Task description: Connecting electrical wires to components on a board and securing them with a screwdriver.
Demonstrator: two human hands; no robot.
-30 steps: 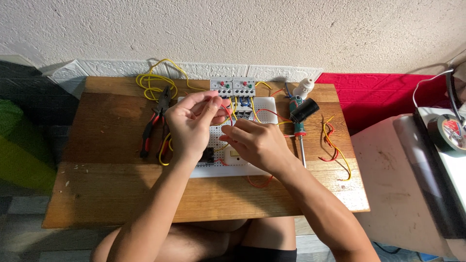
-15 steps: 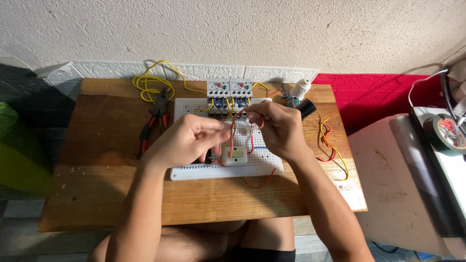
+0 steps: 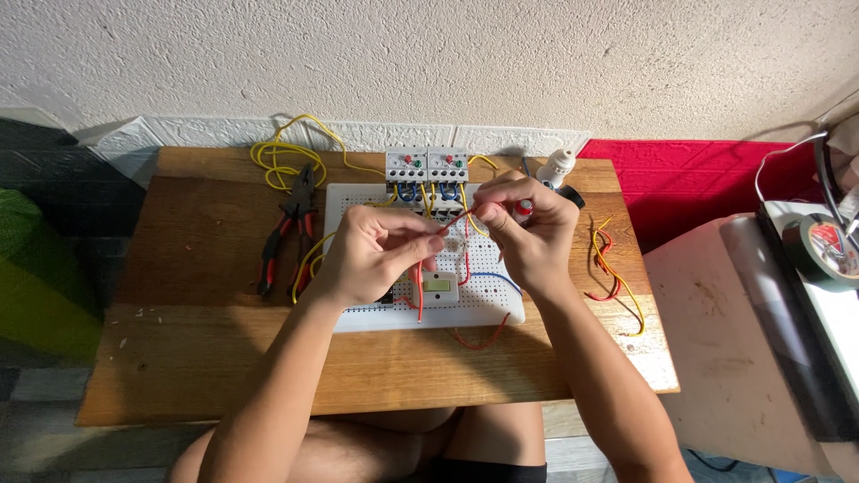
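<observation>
My left hand point(image 3: 374, 253) and my right hand point(image 3: 528, 229) hover over a white perforated board point(image 3: 488, 300) on a low wooden table point(image 3: 188, 268). Between their fingertips both hands pinch one thin red wire point(image 3: 455, 220); its loose end hangs down past my left hand over the board. At the board's far edge stand two grey switch blocks point(image 3: 428, 167) with red and green buttons. A small white module with a pale display point(image 3: 439, 286) sits on the board below the hands. Red, yellow and blue wires run across the board.
Red-handled pliers point(image 3: 284, 234) lie left of the board, with a yellow wire coil point(image 3: 279, 159) behind them. Loose red and yellow wires point(image 3: 610, 268) lie at the table's right. A roll of black tape point(image 3: 819, 249) rests on a white unit at right.
Both hands have come closer together over the board's middle. The red wire is now stretched between their fingertips instead of being handled near the switch blocks.
</observation>
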